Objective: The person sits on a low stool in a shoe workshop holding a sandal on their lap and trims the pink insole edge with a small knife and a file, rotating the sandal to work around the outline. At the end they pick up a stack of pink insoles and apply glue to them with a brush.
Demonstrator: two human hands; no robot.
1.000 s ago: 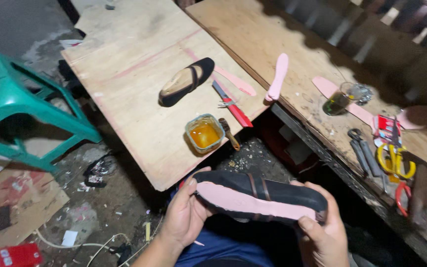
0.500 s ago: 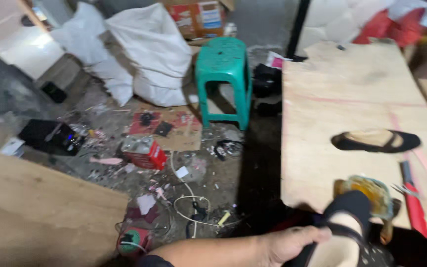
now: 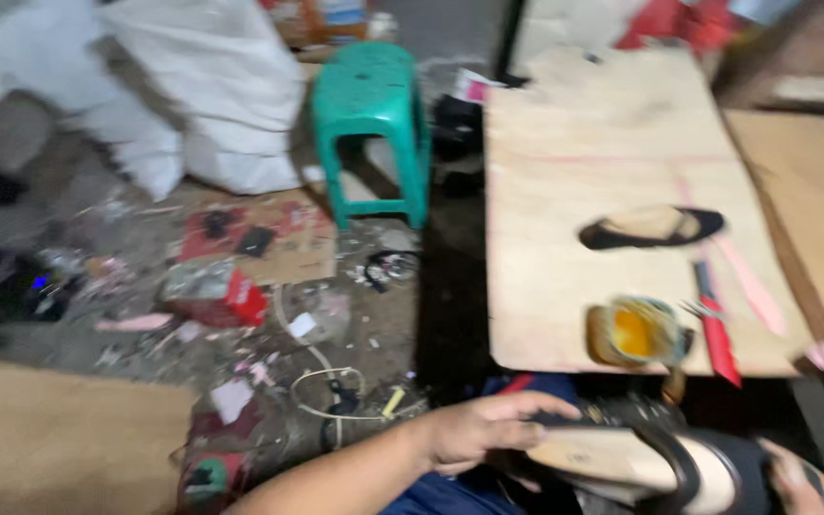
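My left hand grips the heel end of a black shoe held low over my lap, its pale sole turned up. At the bottom right corner my right hand holds the shoe's other end, mostly cut off by the frame. Just beyond, on the plywood board, stand a small open tin of yellow glue and a second black shoe lying on its side. A red-handled tool and a pink insole strip lie beside the tin.
A green plastic stool stands left of the board, with white sacks behind it. The floor to the left is littered with cardboard, red packets, cables and scraps. A second wooden bench runs along the right.
The view swung left toward the floor and has come partly back to the right. Both hands kept hold of the black shoe, now lower and more centred in view.
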